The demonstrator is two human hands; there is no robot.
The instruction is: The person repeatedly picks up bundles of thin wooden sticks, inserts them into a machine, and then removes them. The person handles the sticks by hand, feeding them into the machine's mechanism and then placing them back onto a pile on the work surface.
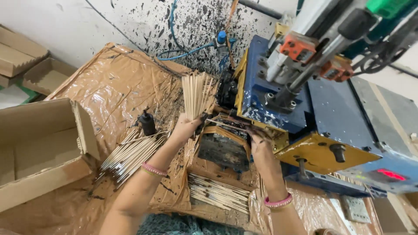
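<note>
My left hand (pixel 188 126) grips a fanned bundle of thin bamboo sticks (pixel 197 93), held upright in front of a blue and yellow machine (pixel 305 109). My right hand (pixel 259 141), stained dark, rests at the machine's black feed area, its fingertips on a single stick (pixel 224 123) that lies across the opening. Both wrists wear pink bangles. A pile of sticks with dark tips (pixel 133 154) lies on the brown plastic sheet left of my left arm. Another layer of sticks (pixel 217 193) lies between my arms.
An open cardboard box (pixel 39 148) stands at the left. A small dark bottle (pixel 147 122) sits on the brown plastic sheet (pixel 113 87). The wall behind is splattered black, with a blue hose (pixel 183 52). A red display (pixel 391 175) glows on the machine's front right.
</note>
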